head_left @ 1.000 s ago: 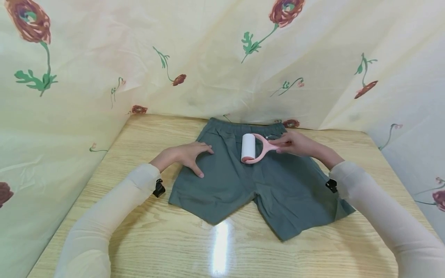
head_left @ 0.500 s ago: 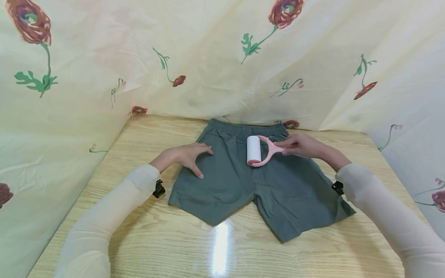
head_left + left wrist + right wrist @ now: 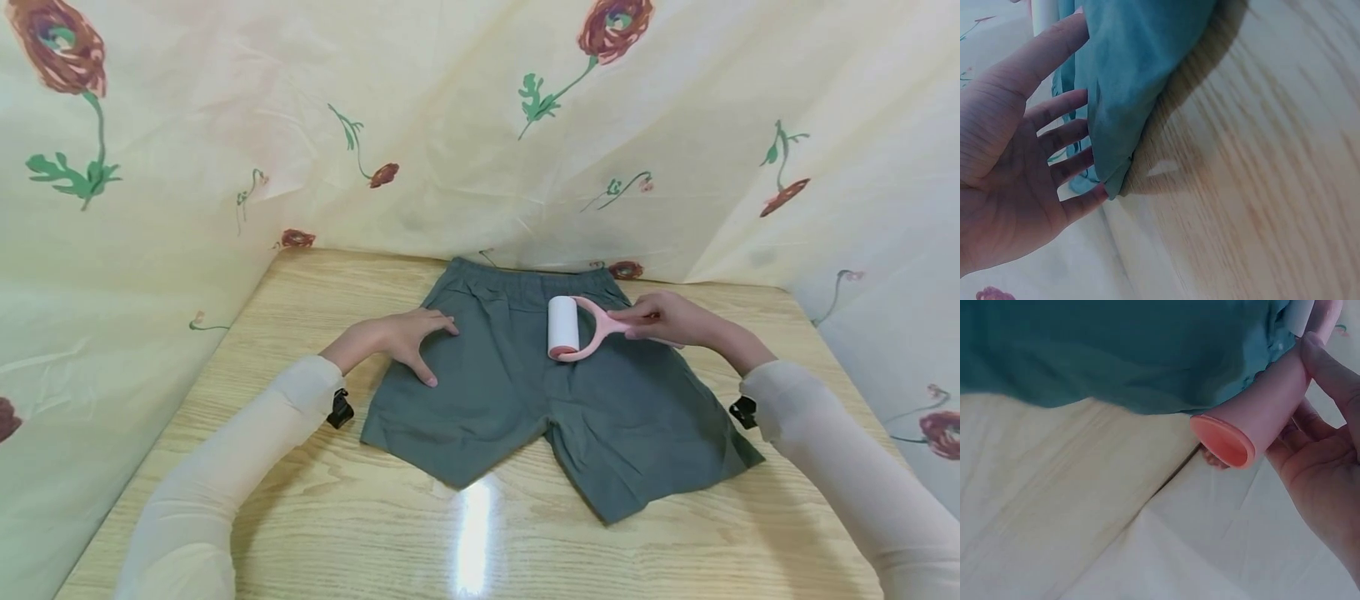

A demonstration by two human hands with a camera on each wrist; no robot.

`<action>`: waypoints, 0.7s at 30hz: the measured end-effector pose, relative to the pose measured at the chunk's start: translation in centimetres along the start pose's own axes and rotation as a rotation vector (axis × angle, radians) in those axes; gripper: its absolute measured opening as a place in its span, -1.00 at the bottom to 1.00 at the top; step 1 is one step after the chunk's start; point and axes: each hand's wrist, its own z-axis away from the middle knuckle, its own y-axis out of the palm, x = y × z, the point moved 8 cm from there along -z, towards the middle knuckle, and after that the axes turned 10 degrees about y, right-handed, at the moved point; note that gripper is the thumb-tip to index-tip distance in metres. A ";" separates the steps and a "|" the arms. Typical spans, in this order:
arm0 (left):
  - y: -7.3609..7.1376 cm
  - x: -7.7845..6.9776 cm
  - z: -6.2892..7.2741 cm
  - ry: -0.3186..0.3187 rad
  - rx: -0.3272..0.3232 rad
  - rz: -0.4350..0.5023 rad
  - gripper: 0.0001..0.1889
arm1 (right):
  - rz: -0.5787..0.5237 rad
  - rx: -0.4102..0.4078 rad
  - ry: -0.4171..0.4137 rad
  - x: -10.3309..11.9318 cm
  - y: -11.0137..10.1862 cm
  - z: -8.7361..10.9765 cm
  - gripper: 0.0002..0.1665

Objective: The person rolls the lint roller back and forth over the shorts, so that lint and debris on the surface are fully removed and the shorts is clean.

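Dark green shorts (image 3: 480, 400) lie spread flat on the wooden table, waistband toward the back. My right hand (image 3: 671, 319) grips the pink handle of a lint roller (image 3: 563, 327), whose white roll rests on the shorts just below the waistband, near the centre. In the right wrist view the hollow end of the handle (image 3: 1254, 425) points toward the camera, with thumb and fingers around it. My left hand (image 3: 408, 337) rests on the left side of the shorts, fingers and thumb spread. The left wrist view shows its fingertips (image 3: 1082, 128) against the cloth.
The wooden table (image 3: 337, 517) extends around the shorts, with a bright light reflection in front of them. Flower-printed cloth (image 3: 450, 125) hangs behind and along both sides of the table. A small black device (image 3: 340, 409) sits at my left wrist, and another (image 3: 743, 412) at my right.
My right hand has moved the lint roller to the right and slightly toward me across the shorts. The left hand has stayed in place on the cloth.
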 end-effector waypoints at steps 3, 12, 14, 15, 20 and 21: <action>0.0 0.1 0.0 -0.001 -0.004 -0.002 -0.02 | -0.003 -0.008 -0.009 -0.6 -0.1 0.6 -0.54; -0.1 0.0 0.0 0.023 -0.010 0.002 -0.02 | 0.007 -0.023 0.016 -1.4 -0.9 2.1 -0.54; -0.1 0.0 0.0 0.024 -0.012 0.006 -0.03 | 0.002 -0.020 0.022 -1.5 -1.0 2.4 -0.53; -0.1 0.0 0.0 0.024 -0.013 0.008 -0.03 | -0.005 -0.017 0.025 -1.6 -1.0 2.5 -0.53; 0.0 0.0 0.0 0.018 -0.011 0.013 -0.02 | -0.023 -0.018 0.034 -2.0 -1.1 2.9 -0.52; 0.0 -0.1 0.1 0.016 -0.009 0.015 -0.02 | -0.020 -0.023 0.033 -2.0 -1.1 3.0 -0.52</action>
